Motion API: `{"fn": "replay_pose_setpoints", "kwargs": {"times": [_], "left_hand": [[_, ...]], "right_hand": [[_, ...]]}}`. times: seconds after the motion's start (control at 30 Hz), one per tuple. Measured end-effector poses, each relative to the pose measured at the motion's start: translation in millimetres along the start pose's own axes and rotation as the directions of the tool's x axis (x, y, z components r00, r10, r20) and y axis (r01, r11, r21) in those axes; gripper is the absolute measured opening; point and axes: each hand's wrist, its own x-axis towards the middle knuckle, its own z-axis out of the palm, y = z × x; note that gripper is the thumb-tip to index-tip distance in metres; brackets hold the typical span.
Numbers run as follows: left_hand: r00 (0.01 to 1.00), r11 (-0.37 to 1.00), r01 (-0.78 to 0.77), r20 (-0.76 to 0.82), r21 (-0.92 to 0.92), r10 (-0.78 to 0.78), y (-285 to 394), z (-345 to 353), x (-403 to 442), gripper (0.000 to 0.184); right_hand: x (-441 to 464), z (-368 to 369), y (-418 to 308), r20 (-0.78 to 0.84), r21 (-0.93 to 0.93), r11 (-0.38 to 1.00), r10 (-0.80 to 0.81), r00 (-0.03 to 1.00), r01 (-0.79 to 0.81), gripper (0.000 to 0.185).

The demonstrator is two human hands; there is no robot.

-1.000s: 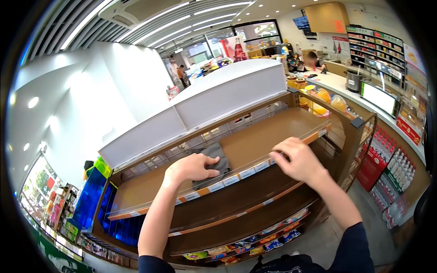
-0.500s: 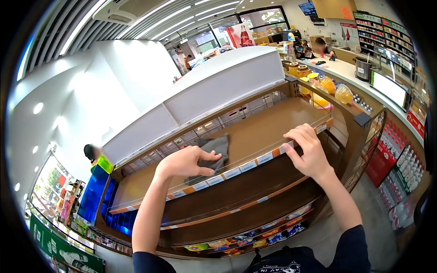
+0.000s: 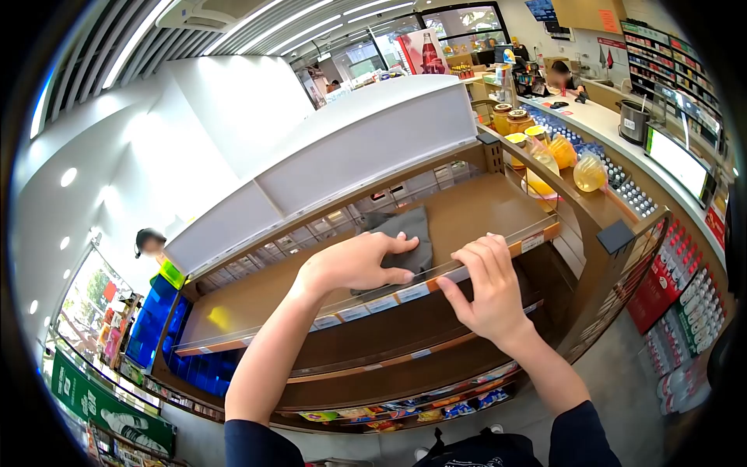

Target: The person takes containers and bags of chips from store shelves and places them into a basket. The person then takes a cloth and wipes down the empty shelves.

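A dark grey cloth [image 3: 418, 229] lies bunched on the brown top shelf [image 3: 467, 198], near its front edge. My left hand [image 3: 358, 261] presses down on the cloth, thumb and index finger apart over it, the other fingers mostly hidden. To the right, my right hand [image 3: 490, 292] grips the shelf's front edge, its fingers hooked over the clear lip and its thumb in front. White price labels [image 3: 412, 293] run along this edge between and beside the hands.
Lower shelves hold packaged snacks [image 3: 459, 409]. A white panel [image 3: 334, 179] rises behind the top shelf. Yellow-filled jars and bags [image 3: 589, 173] stand beyond the right end post [image 3: 599, 257]. Bottled drinks [image 3: 685, 311] are stacked at right. A person [image 3: 564, 78] is behind the counter, another [image 3: 149, 243] at left.
My left hand has slid the cloth to the right along the shelf. My right hand has shifted left along the front edge, and the two hands are closer together.
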Motion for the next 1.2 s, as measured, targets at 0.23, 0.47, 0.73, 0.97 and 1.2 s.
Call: {"fn": "replay_pose_setpoints", "kwargs": {"times": [0.23, 0.47, 0.73, 0.97, 1.2], "left_hand": [[0.990, 0.988, 0.139, 0.009, 0.067, -0.140, 4, -8, 54, 0.067], [0.983, 0.984, 0.166, 0.069, 0.065, -0.170, 9, -23, 58, 0.065], [0.994, 0.989, 0.091, 0.055, 0.119, -0.098, 37, -19, 31, 0.057], [0.998, 0.990, 0.044, 0.030, 0.131, -0.049, 40, -22, 36, 0.053], [0.994, 0.975, 0.064, 0.071, 0.214, -0.081, 63, -25, 29, 0.045]], "right_hand": [[-1, 1, 3, 0.015, 0.087, 0.996, -0.019, 1.000, 0.018, 0.037], [2, -1, 5, 0.045, 0.146, 0.988, -0.060, 0.997, 0.053, 0.039], [1, -12, 7, 0.071, 0.140, 0.987, -0.084, 0.994, 0.073, 0.039], [1, -13, 4, 0.059, 0.143, 0.989, -0.044, 0.997, 0.035, 0.036], [3, -14, 2, 0.116, 0.099, 0.995, -0.032, 0.993, 0.020, 0.036]]}}
